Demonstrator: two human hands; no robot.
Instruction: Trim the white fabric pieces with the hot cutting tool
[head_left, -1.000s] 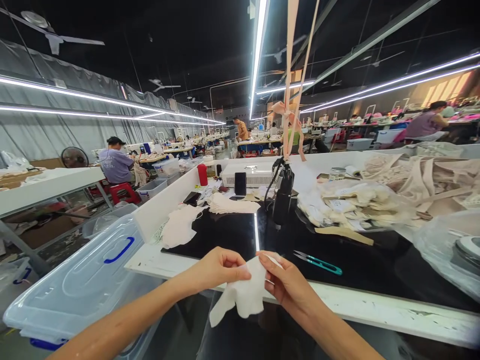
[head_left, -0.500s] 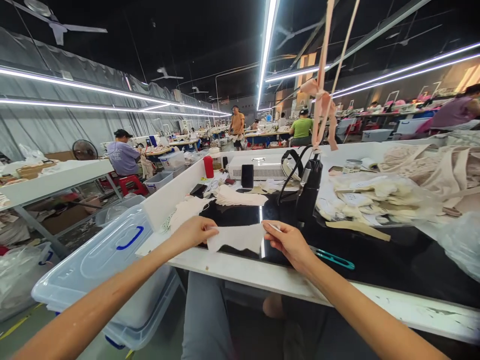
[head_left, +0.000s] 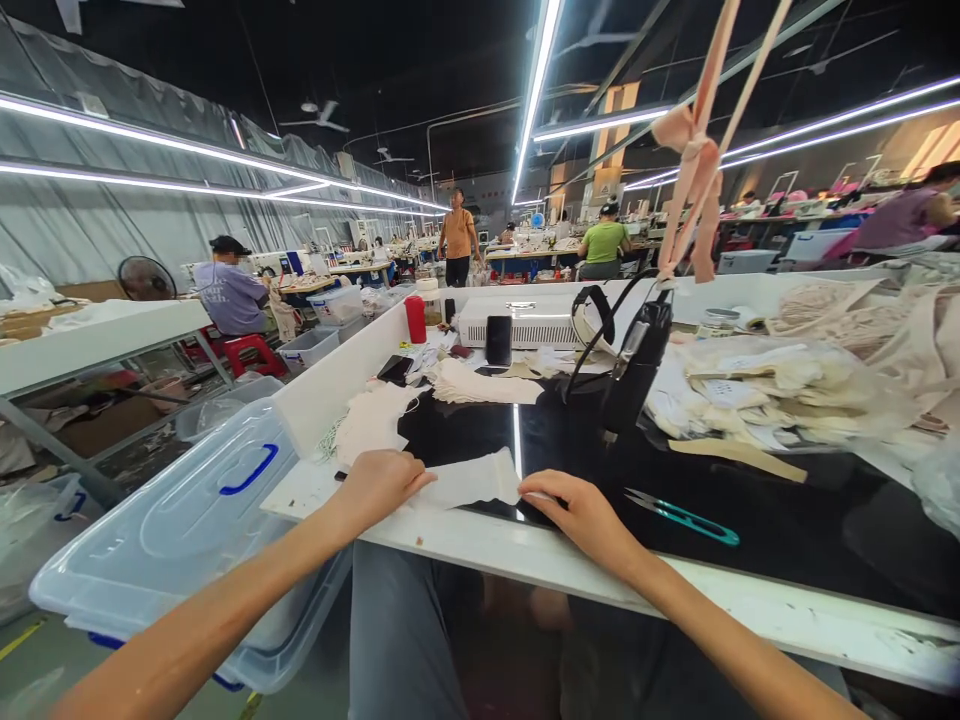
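A small off-white fabric piece (head_left: pixel 469 480) lies low over the front edge of the black tabletop, stretched between both hands. My left hand (head_left: pixel 381 488) is closed, pinching the piece's left end between thumb and fingers. At the right end, the fingertips of my right hand (head_left: pixel 581 508) are pressed together at its corner. Teal thread snips (head_left: pixel 686 517) rest to the right of that hand. Beyond my left hand lies a pile of cream fabric pieces (head_left: pixel 371 422), and a second stack of cut pieces (head_left: pixel 484 383) sits farther back.
A black handheld device (head_left: pixel 637 365) with a cord hangs from pink fabric strips (head_left: pixel 694 185). Bagged cream pieces (head_left: pixel 757 390) fill the right side. A phone (head_left: pixel 498 341) leans on a white box (head_left: pixel 540 328). A lidded plastic bin (head_left: pixel 172 510) stands left. Co-workers sit farther off.
The fabric piece has come down from an upright hold to lie nearly flat on the table. My right hand has turned palm down. My view has shifted slightly.
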